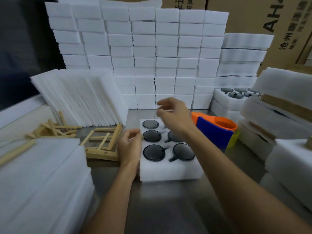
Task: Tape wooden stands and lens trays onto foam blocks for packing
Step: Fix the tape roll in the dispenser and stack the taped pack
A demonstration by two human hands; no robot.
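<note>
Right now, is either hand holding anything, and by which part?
Nothing visible is held. The left hand and the blurred right hand hover with loosely curled fingers above the foam lens tray.

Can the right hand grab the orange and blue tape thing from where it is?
Probably yes. The right hand hovers open above the lens tray, and the tape dispenser sits just beside that wrist with nothing between them.
</note>
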